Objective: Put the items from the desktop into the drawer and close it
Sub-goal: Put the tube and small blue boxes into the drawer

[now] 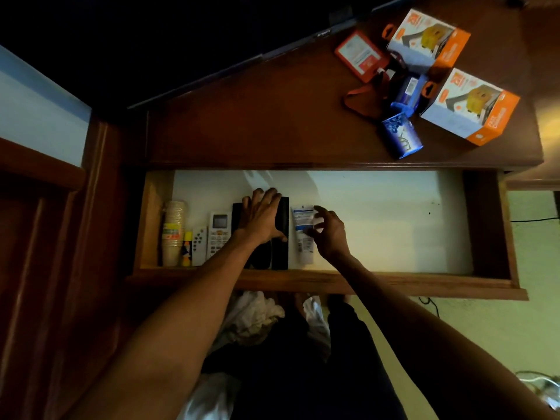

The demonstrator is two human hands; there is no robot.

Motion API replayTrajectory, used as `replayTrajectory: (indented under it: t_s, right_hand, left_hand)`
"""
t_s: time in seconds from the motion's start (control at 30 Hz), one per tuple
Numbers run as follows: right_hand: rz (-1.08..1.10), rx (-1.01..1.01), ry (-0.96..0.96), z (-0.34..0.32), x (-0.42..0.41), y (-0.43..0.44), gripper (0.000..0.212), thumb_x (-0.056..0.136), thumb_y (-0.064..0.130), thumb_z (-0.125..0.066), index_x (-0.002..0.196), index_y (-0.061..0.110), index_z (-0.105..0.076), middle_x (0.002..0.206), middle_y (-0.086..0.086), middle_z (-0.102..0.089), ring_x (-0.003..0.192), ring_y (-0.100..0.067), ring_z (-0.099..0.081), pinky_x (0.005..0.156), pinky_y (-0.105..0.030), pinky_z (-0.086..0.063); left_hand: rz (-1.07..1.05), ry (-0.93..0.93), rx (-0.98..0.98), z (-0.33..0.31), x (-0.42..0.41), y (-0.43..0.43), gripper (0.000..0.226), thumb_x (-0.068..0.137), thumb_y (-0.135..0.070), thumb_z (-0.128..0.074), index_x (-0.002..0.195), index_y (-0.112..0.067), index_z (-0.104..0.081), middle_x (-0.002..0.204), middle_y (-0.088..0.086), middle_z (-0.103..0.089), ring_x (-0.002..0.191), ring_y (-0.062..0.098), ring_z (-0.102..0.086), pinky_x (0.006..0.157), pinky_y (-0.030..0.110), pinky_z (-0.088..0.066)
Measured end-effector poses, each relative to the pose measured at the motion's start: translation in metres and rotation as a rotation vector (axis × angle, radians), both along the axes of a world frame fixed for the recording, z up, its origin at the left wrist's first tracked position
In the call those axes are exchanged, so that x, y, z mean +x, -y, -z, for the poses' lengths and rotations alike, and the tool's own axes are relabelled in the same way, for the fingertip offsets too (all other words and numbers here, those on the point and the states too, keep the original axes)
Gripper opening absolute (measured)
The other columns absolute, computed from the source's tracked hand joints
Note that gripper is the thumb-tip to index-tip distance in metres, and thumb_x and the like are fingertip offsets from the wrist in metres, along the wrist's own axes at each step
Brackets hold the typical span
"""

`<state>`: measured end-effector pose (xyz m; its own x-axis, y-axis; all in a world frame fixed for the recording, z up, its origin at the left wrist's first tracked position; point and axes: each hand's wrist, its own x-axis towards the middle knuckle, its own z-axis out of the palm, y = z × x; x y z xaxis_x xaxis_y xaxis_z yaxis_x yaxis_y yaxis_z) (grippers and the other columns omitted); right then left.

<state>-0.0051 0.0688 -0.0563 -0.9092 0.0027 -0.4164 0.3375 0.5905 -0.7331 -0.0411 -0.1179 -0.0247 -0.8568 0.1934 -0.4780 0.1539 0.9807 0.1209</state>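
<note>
The wooden drawer [327, 281] is pulled out under the desktop [257, 122]. Along its left side lie a stack of paper cups [173, 231], a small yellow bottle [187, 248], two white remotes [218, 233] and black remotes [281, 253]. My left hand [262, 215] lies flat on the black remotes. My right hand [328, 230] hovers with spread fingers over a white and blue tube [303, 234] beside them. On the desktop at the right sit two orange and white boxes [471, 109], an orange card holder [360, 54] and blue packages [401, 136].
The drawer's right half shows its bare white bottom [394, 225]. A dark screen edge [230, 65] runs diagonally across the back of the desk. Crumpled cloth [257, 316] lies below the drawer front. Cables [539, 386] trail over the floor at the right.
</note>
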Motion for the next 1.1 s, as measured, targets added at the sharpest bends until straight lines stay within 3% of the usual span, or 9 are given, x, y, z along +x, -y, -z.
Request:
replayTrajectory:
  t_s: [0.13,0.33,0.77,0.93,1.03,1.1]
  right_hand:
    - [-0.060,0.017,0.007,0.001,0.004,0.009,0.067,0.073,0.017,-0.083,0.133,0.010,-0.054,0.112,-0.013,-0.059,0.082,-0.023,-0.065,0.076,-0.038,-0.059]
    - [-0.070,0.024,-0.020,0.001,0.008,0.020,0.062,0.077,0.012,-0.078,0.134,0.009,-0.053,0.117,-0.011,-0.059,0.089,-0.023,-0.065,0.078,-0.037,-0.059]
    - [-0.076,-0.003,-0.014,0.000,0.005,0.019,0.057,0.079,0.005,-0.074,0.132,0.009,-0.050,0.128,-0.012,-0.051,0.104,-0.027,-0.062,0.086,-0.035,-0.057]
    - [-0.141,0.012,0.009,-0.005,0.004,0.012,0.069,0.075,0.015,-0.080,0.135,0.009,-0.047,0.131,-0.013,-0.048,0.107,-0.027,-0.058,0.088,-0.040,-0.056]
    - [-0.198,0.042,-0.017,-0.024,0.001,0.000,0.062,0.079,0.023,-0.078,0.133,0.010,-0.049,0.130,-0.013,-0.051,0.102,-0.026,-0.061,0.085,-0.041,-0.056]
    - [-0.220,0.038,-0.041,-0.046,-0.006,-0.016,0.049,0.083,0.029,-0.073,0.126,0.011,-0.055,0.124,-0.012,-0.058,0.094,-0.023,-0.065,0.081,-0.041,-0.056]
  left_hand:
    - [-0.001,0.032,0.015,0.000,-0.002,0.001,0.118,0.055,-0.063,-0.082,0.149,-0.017,-0.028,0.155,0.005,-0.030,0.139,0.029,-0.025,0.107,0.048,-0.026]
    - [-0.007,0.038,-0.006,-0.005,-0.006,0.013,0.111,0.057,-0.057,-0.083,0.146,-0.015,-0.034,0.151,0.007,-0.036,0.138,0.029,-0.029,0.105,0.047,-0.027]
    - [0.001,0.106,0.087,-0.005,-0.010,0.019,0.095,0.077,-0.031,-0.078,0.154,-0.020,-0.023,0.161,0.003,-0.024,0.148,0.028,-0.017,0.113,0.049,-0.022]
    - [0.001,0.091,0.104,-0.014,-0.008,0.012,0.087,0.083,-0.023,-0.073,0.154,-0.019,-0.022,0.161,0.002,-0.024,0.148,0.027,-0.017,0.115,0.048,-0.021]
    - [-0.038,0.058,0.167,-0.026,-0.003,0.002,0.079,0.089,-0.027,-0.067,0.154,-0.019,-0.023,0.159,0.004,-0.029,0.146,0.026,-0.024,0.115,0.047,-0.025]
    - [-0.092,0.062,0.276,-0.039,-0.003,-0.008,0.067,0.093,-0.031,-0.061,0.151,-0.023,-0.030,0.150,0.005,-0.043,0.135,0.027,-0.042,0.108,0.048,-0.039]
